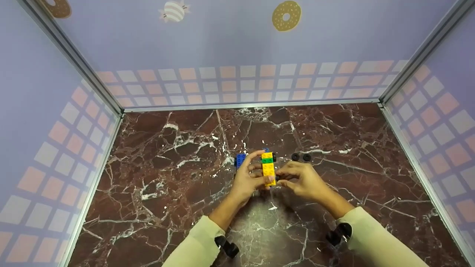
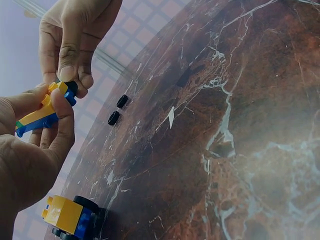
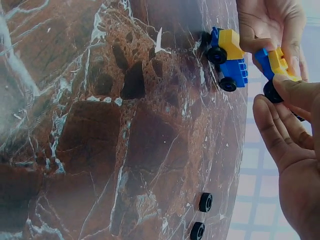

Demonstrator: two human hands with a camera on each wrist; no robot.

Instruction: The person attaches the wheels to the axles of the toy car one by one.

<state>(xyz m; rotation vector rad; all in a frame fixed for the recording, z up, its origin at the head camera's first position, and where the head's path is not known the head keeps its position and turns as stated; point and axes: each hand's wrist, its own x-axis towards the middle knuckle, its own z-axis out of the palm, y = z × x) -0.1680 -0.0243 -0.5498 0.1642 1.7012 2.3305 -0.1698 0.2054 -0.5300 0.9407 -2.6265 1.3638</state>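
My left hand [image 1: 243, 183] grips a long toy block car [image 1: 268, 168], with a yellow studded top, one green band and a blue base. A black wheel shows at its far right side. My right hand [image 1: 306, 181] is at the near right side of this car, its thumb and fingers pinching another black wheel [image 3: 272, 92] against the blue base. In the left wrist view this wheel [image 2: 71, 87] is partly hidden by fingertips. Just left of my left hand stands a second block car [image 3: 231, 57], blue and yellow with black wheels, partly covered by that hand in the head view.
Two loose black wheels [image 1: 301, 157] lie on the table beyond my right hand. The dark red marble-patterned table [image 1: 178, 200] is bounded by lilac panels [image 1: 230, 44] at the back and both sides. Black wrist cameras [image 1: 227, 246] sit on both sleeves.
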